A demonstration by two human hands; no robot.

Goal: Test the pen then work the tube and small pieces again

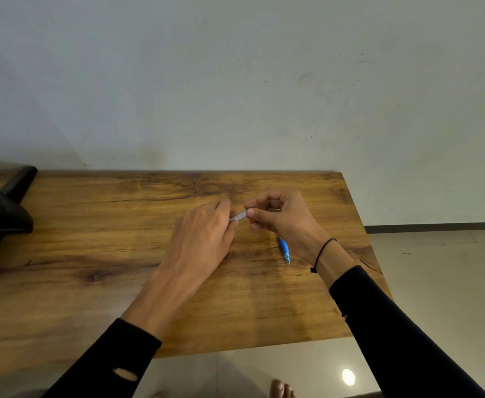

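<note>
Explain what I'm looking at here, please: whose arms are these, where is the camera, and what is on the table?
There is no machine here. A person wears a wide-angle camera on the head, so the single picture looks forward and down along their own arms in black sleeves. The left hand and the right hand meet above a brown wood-grain table and pinch between them a small pale grey stick-like piece, one hand at each end; what it is exactly is too small to tell. Under the right wrist lies the tip end of a blue pen, partly hidden. A black object sits at the table's left edge. Bare toes show on the pale floor below.
</note>
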